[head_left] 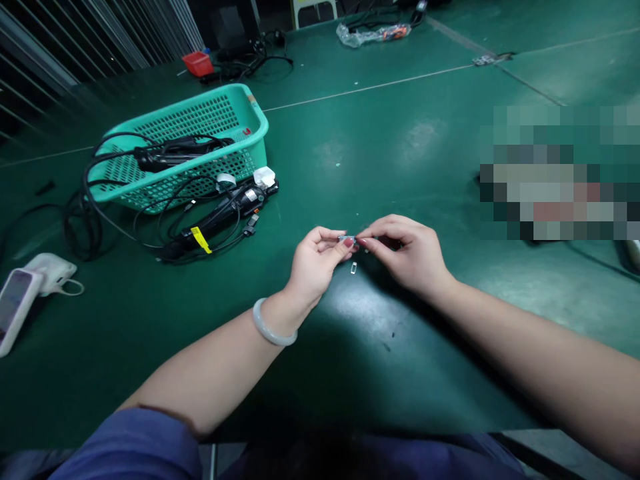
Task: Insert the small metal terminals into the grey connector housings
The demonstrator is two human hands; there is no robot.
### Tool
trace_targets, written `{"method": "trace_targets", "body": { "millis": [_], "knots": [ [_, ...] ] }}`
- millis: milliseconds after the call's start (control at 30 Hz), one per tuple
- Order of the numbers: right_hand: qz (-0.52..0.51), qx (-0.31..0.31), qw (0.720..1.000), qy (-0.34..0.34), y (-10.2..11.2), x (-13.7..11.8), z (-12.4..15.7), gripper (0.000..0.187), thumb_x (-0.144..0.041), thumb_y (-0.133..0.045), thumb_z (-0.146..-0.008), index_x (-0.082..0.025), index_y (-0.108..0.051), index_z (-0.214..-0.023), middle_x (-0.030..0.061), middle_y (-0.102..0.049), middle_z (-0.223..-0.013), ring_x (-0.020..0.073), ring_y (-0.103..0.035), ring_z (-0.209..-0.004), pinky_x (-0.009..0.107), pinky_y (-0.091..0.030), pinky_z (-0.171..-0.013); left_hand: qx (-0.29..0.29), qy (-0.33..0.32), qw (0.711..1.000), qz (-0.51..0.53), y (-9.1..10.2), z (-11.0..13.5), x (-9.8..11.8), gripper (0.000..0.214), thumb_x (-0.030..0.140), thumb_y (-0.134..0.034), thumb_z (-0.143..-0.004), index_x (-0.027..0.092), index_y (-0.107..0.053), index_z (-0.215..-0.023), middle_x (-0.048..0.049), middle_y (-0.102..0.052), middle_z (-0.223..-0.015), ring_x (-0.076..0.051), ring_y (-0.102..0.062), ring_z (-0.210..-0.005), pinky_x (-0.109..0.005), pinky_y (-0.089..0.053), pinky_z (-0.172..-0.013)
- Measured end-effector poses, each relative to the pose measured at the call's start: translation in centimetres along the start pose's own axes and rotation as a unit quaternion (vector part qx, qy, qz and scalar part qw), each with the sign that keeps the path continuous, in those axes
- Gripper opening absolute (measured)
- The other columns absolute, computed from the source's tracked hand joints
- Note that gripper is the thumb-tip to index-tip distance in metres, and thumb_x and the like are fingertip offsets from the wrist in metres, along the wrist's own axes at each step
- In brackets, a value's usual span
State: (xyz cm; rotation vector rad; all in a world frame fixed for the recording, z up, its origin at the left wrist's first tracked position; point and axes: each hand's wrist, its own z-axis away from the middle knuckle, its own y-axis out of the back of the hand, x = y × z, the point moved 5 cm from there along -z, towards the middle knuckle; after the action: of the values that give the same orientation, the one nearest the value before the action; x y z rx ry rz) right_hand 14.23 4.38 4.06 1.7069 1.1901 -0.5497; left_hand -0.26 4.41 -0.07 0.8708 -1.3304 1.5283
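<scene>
My left hand [316, 261], with a pale bangle [273, 330] at the wrist, pinches a small grey-blue flat piece [345, 238] between thumb and fingers. From the right, my right hand [410, 250] meets it, thumb and forefinger pressed together at the piece's right end. What sits between those right fingertips is too small to make out. Just below the hands, a tiny white rectangular frame [353, 268] lies on the green table [320, 373].
A turquoise basket [255, 147] at the left holds black cabled tools. In front of it lies a black cabled device [220, 220] with a yellow tag. A phone [20, 307] is at far left, a red bin [199, 64] farther back. A pixelated area covers the right side.
</scene>
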Motion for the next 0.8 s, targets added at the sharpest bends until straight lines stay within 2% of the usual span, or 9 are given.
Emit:
{"method": "trace_targets", "body": {
  "millis": [133, 200, 267, 367, 433, 533, 667, 800],
  "knots": [
    [-0.053, -0.010, 0.997, -0.062, 0.1, 1.0, -0.1, 0.011, -0.026, -0.064, -0.080, -0.023, -0.074, -0.084, 0.0034, -0.072, -0.086, 0.0174, -0.065, -0.080, 0.032, -0.051, -0.073, 0.005, -0.007, 1.000, 0.013, 0.1, -0.1, -0.1, 0.028, 0.023, -0.078, -0.063, 0.014, -0.059, -0.081, -0.0015, -0.071, -0.075, -0.010, -0.068, -0.073, -0.025, -0.052, -0.075],
    [-0.031, -0.025, 0.996, -0.081, -0.1, 1.5, 0.0, 0.013, -0.026, -0.063, -0.081, -0.022, -0.074, -0.086, 0.0037, -0.072, -0.086, 0.0179, -0.065, -0.080, 0.033, -0.051, -0.074, 0.020, -0.020, 0.999, 0.017, 0.3, -0.2, 0.0, 0.025, 0.021, -0.075, -0.067, 0.015, -0.058, -0.083, -0.0019, -0.071, -0.077, -0.011, -0.068, -0.077, -0.026, -0.052, -0.076],
    [0.037, -0.068, 0.995, -0.070, -0.8, 1.8, 0.1, 0.012, -0.026, -0.064, -0.080, -0.022, -0.073, -0.086, 0.0040, -0.072, -0.086, 0.0185, -0.064, -0.080, 0.034, -0.050, -0.075, 0.040, -0.035, 0.998, 0.021, 0.5, -0.2, 0.1, 0.022, 0.019, -0.072, -0.070, 0.015, -0.057, -0.085, -0.0016, -0.070, -0.077, -0.012, -0.069, -0.079, -0.027, -0.051, -0.078],
    [0.153, -0.137, 0.979, -0.014, -2.1, 1.7, 0.2, 0.012, -0.027, -0.067, -0.078, -0.021, -0.073, -0.086, 0.0049, -0.070, -0.088, 0.0207, -0.060, -0.085, 0.036, -0.048, -0.079, 0.062, -0.041, 0.997, 0.029, 0.7, -0.3, 0.3, 0.020, 0.014, -0.069, -0.071, 0.015, -0.056, -0.086, -0.0013, -0.070, -0.079, -0.012, -0.068, -0.080, -0.028, -0.050, -0.082],
    [0.205, -0.155, 0.966, 0.010, -2.7, 1.6, 0.2, 0.011, -0.026, -0.066, -0.079, -0.020, -0.073, -0.084, 0.0058, -0.069, -0.087, 0.0217, -0.058, -0.085, 0.036, -0.047, -0.079, 0.065, -0.039, 0.997, 0.032, 0.8, -0.3, 0.3, 0.020, 0.013, -0.068, -0.072, 0.015, -0.056, -0.087, -0.0016, -0.070, -0.080, -0.012, -0.068, -0.081, -0.029, -0.050, -0.083],
    [0.246, -0.161, 0.955, 0.022, -3.1, 1.6, 0.0, 0.011, -0.023, -0.061, -0.082, -0.019, -0.072, -0.079, 0.0068, -0.068, -0.082, 0.0223, -0.056, -0.079, 0.037, -0.046, -0.074, 0.060, -0.034, 0.997, 0.029, 0.7, -0.2, 0.3, 0.020, 0.014, -0.068, -0.072, 0.015, -0.056, -0.087, -0.0021, -0.070, -0.080, -0.012, -0.068, -0.081, -0.031, -0.049, -0.085],
    [0.247, -0.155, 0.956, 0.037, -3.1, 2.0, -0.4, 0.014, -0.021, -0.058, -0.083, -0.019, -0.070, -0.075, 0.0087, -0.067, -0.080, 0.0229, -0.055, -0.076, 0.038, -0.045, -0.072, 0.052, -0.026, 0.998, 0.024, 0.6, -0.2, 0.1, 0.019, 0.015, -0.068, -0.073, 0.014, -0.057, -0.088, -0.0027, -0.070, -0.083, -0.012, -0.067, -0.083, -0.031, -0.049, -0.086],
    [0.159, -0.097, 0.983, 0.007, -1.6, 2.2, -0.9, 0.013, -0.018, -0.057, -0.082, -0.020, -0.067, -0.073, 0.0055, -0.066, -0.079, 0.0200, -0.058, -0.077, 0.036, -0.046, -0.073, 0.039, -0.014, 0.999, 0.021, 0.5, -0.2, 0.0, 0.020, 0.014, -0.069, -0.072, 0.015, -0.058, -0.089, -0.0029, -0.070, -0.086, -0.011, -0.066, -0.085, -0.030, -0.049, -0.088]
  ]
}}
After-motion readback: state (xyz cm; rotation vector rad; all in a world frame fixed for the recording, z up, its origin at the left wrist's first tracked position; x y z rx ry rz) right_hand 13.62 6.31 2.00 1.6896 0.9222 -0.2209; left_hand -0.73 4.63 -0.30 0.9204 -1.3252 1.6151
